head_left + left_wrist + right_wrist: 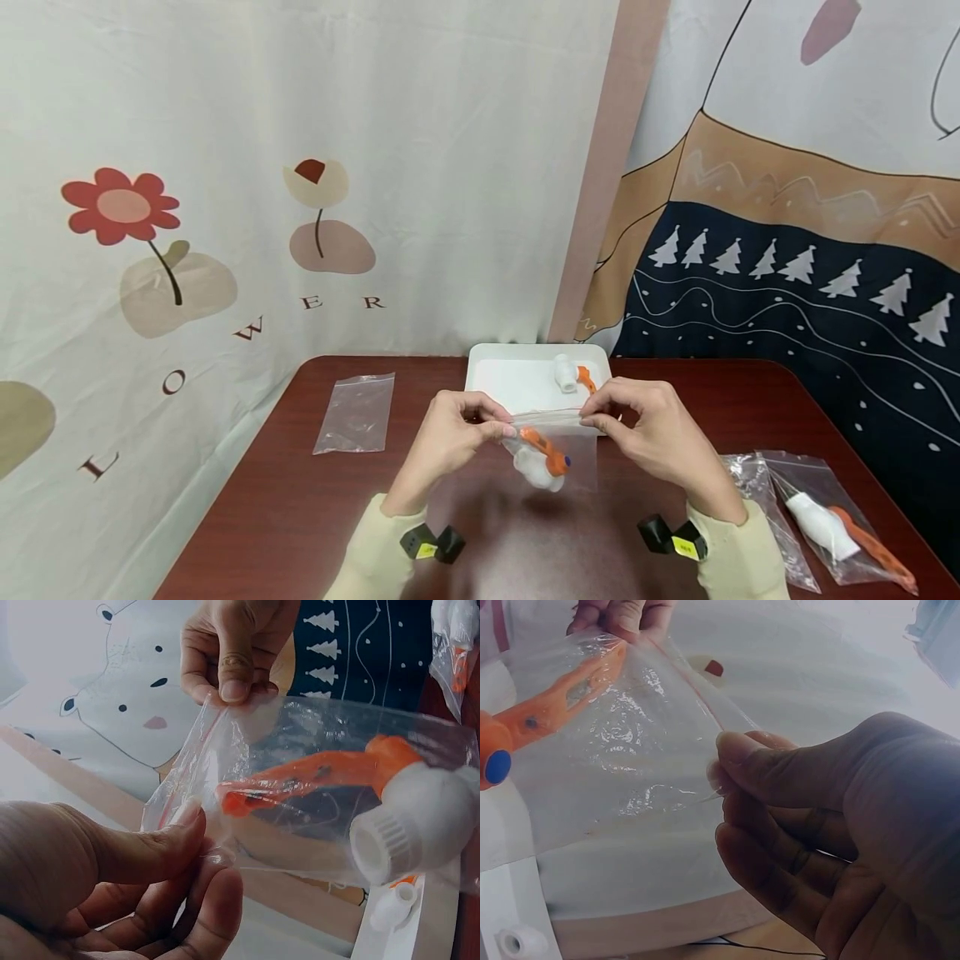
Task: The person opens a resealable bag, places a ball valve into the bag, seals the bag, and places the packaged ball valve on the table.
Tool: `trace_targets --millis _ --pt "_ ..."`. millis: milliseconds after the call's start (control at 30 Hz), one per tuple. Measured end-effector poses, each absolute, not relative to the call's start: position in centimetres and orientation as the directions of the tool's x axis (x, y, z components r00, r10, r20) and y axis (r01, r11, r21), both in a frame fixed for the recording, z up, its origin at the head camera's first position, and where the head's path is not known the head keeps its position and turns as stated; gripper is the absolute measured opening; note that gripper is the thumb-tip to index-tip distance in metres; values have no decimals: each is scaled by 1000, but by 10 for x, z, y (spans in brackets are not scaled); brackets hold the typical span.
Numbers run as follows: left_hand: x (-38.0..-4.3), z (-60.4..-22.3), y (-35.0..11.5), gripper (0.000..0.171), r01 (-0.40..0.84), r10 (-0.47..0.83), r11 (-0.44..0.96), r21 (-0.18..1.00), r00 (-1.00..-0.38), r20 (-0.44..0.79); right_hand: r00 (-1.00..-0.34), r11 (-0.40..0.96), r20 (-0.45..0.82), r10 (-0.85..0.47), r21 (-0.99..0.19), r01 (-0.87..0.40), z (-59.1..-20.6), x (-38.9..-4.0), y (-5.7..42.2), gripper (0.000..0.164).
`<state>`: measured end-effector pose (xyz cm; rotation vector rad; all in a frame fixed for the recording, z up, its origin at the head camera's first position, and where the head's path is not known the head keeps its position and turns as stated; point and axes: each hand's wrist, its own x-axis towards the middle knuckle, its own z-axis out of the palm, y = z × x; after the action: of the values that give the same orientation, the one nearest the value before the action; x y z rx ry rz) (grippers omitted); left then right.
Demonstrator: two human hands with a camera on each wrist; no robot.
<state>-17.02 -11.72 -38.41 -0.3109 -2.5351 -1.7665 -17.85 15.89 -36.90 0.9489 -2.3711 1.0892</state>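
My two hands hold a clear zip bag [583, 471] by its mouth, up over the table's middle. Inside lies a white plastic valve [431, 814] with an orange handle [307, 774] and a blue dot on the handle's hub. The left hand [453, 437] pinches the left corner of the red-lined zip strip between thumb and fingers. At the opposite corner, the right hand [652, 429] pinches the strip the same way. The valve hangs toward the left side of the bag, its handle end near my left fingers.
Behind the hands stands a white tray [498, 371] with another white and orange piece [566, 373] in it. A flat clear bag [354, 417] lies at the left of the table. Bagged white and orange pieces [825, 525] lie at the right edge. Printed curtains [450, 167] hang behind.
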Motion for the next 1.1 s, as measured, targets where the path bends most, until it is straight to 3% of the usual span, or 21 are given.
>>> trace_targets --millis 300,500,700,1100 --pt "-169 -384 -117 11 217 96 302 928 -976 197 -713 461 555 -429 -544 -701 -369 -179 160 35" --pt "-168 -382 -114 9 290 134 197 936 -954 268 -741 471 523 -420 -572 -671 -368 -178 161 26" --pt "-168 -385 -108 9 317 147 143 937 -944 297 -763 484 488 -424 -590 -647 -368 -176 154 34" --pt "-164 -390 -97 9 353 227 130 927 -920 319 -644 386 584 -495 -516 -764 -377 -172 130 20"
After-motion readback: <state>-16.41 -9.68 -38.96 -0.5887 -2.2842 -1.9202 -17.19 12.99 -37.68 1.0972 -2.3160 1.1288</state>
